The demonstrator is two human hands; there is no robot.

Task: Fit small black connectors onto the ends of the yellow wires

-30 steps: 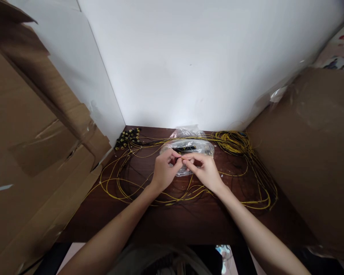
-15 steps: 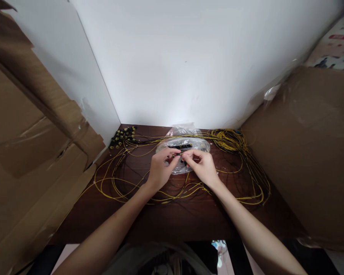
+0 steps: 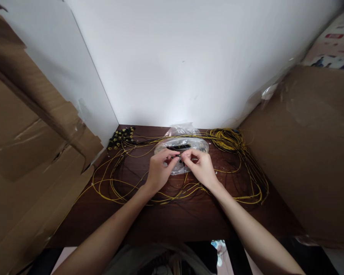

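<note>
My left hand (image 3: 160,166) and my right hand (image 3: 199,163) meet fingertip to fingertip over a clear plastic bag (image 3: 202,144). The left thumb and index finger pinch a small black connector, mostly hidden by the fingers. A thin wire is pinched between the right thumb and fingers, its end close to the left fingertips. Inside the bag, just beyond the hands, lie dark parts (image 3: 179,146). Yellow and black wires (image 3: 172,198) loop across the brown table (image 3: 172,221) around and below both hands.
Black connectors with yellow ends (image 3: 122,137) are heaped at the back left. A coil of yellow wire (image 3: 227,140) lies at the back right. Cardboard (image 3: 31,133) stands on the left and a large carton (image 3: 301,152) on the right. A white panel (image 3: 172,65) rises behind the table.
Both hands stay together over the bag, with only slight finger movement. The right fingertips sit a little closer to the left ones. The whole view has shifted slightly.
</note>
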